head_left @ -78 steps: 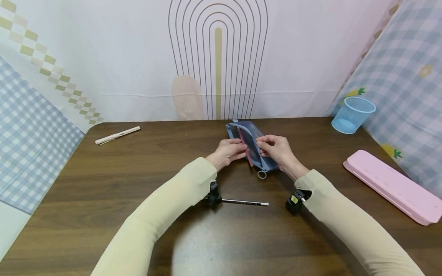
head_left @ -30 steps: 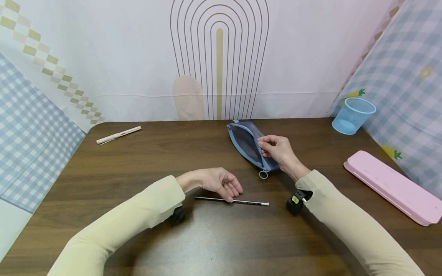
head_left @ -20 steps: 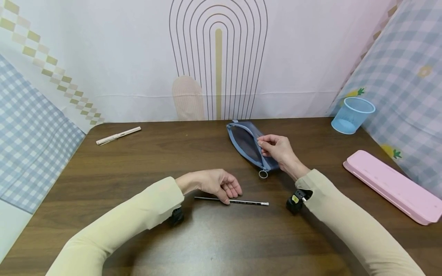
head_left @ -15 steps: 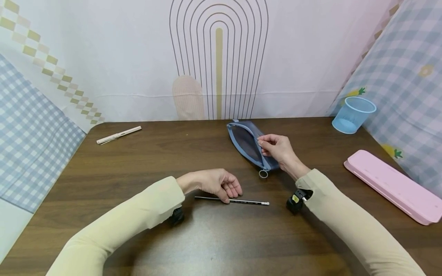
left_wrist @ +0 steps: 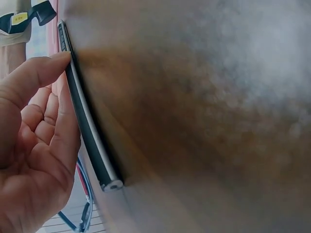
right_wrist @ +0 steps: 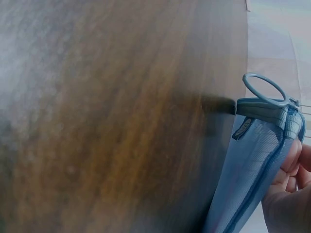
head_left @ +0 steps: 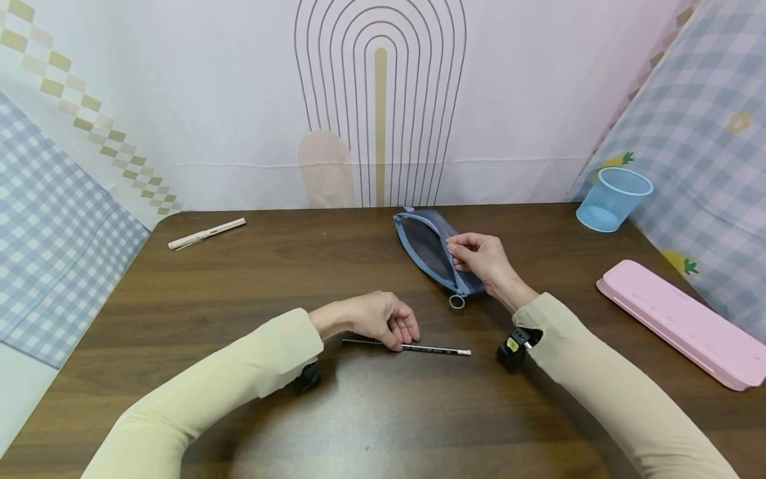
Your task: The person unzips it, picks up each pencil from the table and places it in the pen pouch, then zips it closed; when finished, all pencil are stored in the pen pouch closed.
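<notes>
The left hand [head_left: 383,320] pinches the pencil [head_left: 439,349] near its middle, thumb against fingers, on the near side of the pouch [head_left: 423,247]; whether the pencil touches the table [head_left: 287,266] is hard to tell. The right hand [head_left: 483,261] grips the gaping pouch by its right edge. A pen [head_left: 206,234] lies far left; the cup [head_left: 612,203] and pink case [head_left: 682,322] sit at right.

Desk space, wooden tabletop [head_left: 419,419], printed cloths [head_left: 233,100]
</notes>
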Demonstrator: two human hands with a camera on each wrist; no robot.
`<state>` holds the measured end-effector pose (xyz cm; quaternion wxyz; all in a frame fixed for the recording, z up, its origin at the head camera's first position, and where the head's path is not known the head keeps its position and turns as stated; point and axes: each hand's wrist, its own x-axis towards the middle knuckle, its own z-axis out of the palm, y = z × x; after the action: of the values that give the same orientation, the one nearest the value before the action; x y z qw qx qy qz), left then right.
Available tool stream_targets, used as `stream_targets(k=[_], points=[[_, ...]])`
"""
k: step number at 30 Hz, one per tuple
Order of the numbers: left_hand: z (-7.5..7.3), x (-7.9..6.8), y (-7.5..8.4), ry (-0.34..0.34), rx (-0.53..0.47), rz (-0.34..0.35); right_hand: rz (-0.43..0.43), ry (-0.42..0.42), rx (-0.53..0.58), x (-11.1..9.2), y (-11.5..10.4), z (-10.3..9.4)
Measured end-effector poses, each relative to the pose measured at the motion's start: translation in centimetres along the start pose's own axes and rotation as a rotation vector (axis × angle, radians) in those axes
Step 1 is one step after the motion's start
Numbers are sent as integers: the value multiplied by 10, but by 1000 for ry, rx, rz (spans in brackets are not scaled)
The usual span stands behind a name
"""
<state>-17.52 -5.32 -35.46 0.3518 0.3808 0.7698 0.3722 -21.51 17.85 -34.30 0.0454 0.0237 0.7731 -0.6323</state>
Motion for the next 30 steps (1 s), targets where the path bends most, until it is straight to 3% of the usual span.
stream_targets(k=[14, 20, 30], points=[[6, -2, 5, 63, 209, 44, -7, -5, -7, -1, -2, 0], [6, 0, 3, 60, 215, 41, -7, -6, 3, -1, -1, 1], [-1, -6, 5, -1, 110, -17, -11, -2, 19, 0, 0, 1]])
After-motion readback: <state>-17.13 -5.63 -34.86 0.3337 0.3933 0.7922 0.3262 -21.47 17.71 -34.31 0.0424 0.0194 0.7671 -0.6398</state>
